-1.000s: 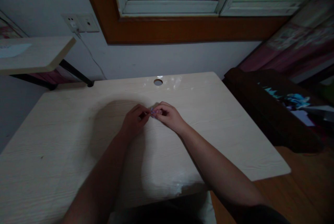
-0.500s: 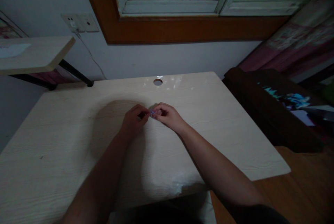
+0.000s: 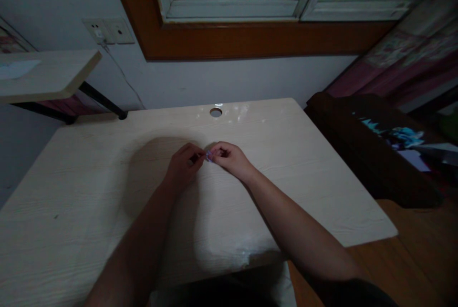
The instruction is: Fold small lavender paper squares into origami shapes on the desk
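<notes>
Both my hands meet over the middle of a pale wooden desk (image 3: pixel 107 188). My left hand (image 3: pixel 184 165) has its fingers curled in a pinch. My right hand (image 3: pixel 229 158) is also pinched, fingertips touching the left ones. Between the fingertips sits a tiny purple-bluish object (image 3: pixel 209 156), too small and dim to name. Both hands hover just above the desk surface, forearms stretched out from the near edge.
A round cable hole (image 3: pixel 215 112) lies at the desk's far edge by the wall. A side shelf (image 3: pixel 46 76) juts out at the left, with a wall socket (image 3: pixel 107 31) above. A dark wooden piece of furniture (image 3: pixel 358 149) with colourful bits stands at the right.
Almost nothing differs; the hands stay pinched together on the small object, with only slight finger shifts and a tiny camera drift.
</notes>
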The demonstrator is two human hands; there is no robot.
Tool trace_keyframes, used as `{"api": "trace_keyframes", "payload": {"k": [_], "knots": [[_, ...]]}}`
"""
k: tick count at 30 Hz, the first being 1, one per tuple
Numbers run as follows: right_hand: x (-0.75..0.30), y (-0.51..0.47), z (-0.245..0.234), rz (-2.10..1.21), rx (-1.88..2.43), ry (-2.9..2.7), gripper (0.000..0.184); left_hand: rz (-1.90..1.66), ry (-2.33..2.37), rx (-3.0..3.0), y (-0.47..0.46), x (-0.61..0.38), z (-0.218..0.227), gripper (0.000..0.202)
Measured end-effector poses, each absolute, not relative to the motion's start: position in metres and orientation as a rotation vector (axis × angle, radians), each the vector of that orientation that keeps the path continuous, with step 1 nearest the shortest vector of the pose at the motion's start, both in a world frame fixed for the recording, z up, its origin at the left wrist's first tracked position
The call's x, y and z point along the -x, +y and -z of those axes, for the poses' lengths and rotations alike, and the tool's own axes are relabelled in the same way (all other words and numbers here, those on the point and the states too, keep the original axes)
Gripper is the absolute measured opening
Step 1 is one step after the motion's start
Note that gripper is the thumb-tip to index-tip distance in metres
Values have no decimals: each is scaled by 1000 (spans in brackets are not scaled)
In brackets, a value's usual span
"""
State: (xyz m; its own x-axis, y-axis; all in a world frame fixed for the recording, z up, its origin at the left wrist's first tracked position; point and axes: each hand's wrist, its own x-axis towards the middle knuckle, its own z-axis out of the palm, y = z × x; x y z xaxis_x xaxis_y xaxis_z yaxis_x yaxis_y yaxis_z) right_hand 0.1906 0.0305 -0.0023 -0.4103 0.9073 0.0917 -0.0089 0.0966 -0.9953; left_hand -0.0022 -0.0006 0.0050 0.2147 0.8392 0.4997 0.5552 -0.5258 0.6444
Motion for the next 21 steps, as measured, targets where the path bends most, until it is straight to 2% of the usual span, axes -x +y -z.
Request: {"api": "trace_keyframes", "payload": {"k": [13,21], "knots": [[-190,28,1,-1414,938,-1541,25,-1169,1332,-2165,-1,2,-5,7],[-189,28,0,-1246,900,-1641,15,-1173,1362,-2149,-1,1,-7,4]]}}
